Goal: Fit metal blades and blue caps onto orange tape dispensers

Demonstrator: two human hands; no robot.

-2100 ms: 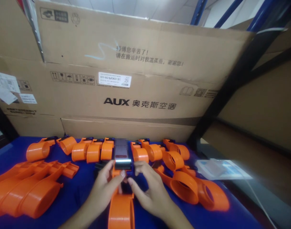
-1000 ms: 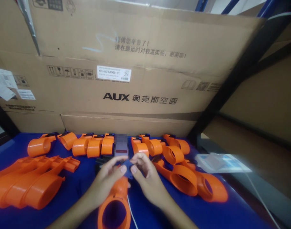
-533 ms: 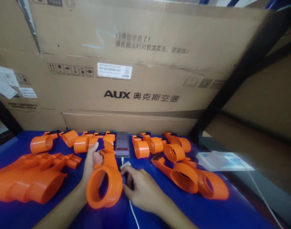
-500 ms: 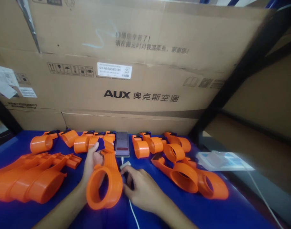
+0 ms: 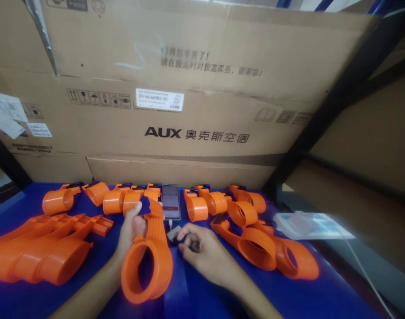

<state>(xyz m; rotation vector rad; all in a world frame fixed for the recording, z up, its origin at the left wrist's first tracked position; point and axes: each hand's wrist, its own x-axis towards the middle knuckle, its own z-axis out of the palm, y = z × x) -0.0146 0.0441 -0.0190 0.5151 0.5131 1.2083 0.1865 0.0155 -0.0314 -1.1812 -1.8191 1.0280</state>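
Note:
My left hand point(image 5: 132, 228) is closed around the neck of an orange plastic tape-dispenser body point(image 5: 149, 259), holding it upright above the blue table point(image 5: 202, 301), its round ring toward me. A dark blue piece point(image 5: 144, 205) sits at the top of the body under my thumb. My right hand point(image 5: 202, 249) rests low on the table just right of it, fingers pinched on a small dark part point(image 5: 184, 239) beside a small grey piece point(image 5: 173, 233). A phone point(image 5: 170, 201) with a white cable lies just behind both hands.
A row of assembled orange dispensers point(image 5: 122, 201) lines the back of the table. Nested orange bodies point(image 5: 39, 250) lie at the left, loose ones point(image 5: 262, 248) at the right. Large cardboard boxes point(image 5: 189, 110) stand behind; a clear bag point(image 5: 309, 225) and a black rack post point(image 5: 322, 115) are right.
Both hands worked together on the dispenser at first. Then my left hand lifted it upright and leftward, and my right hand dropped to the table and closed on a small dark part.

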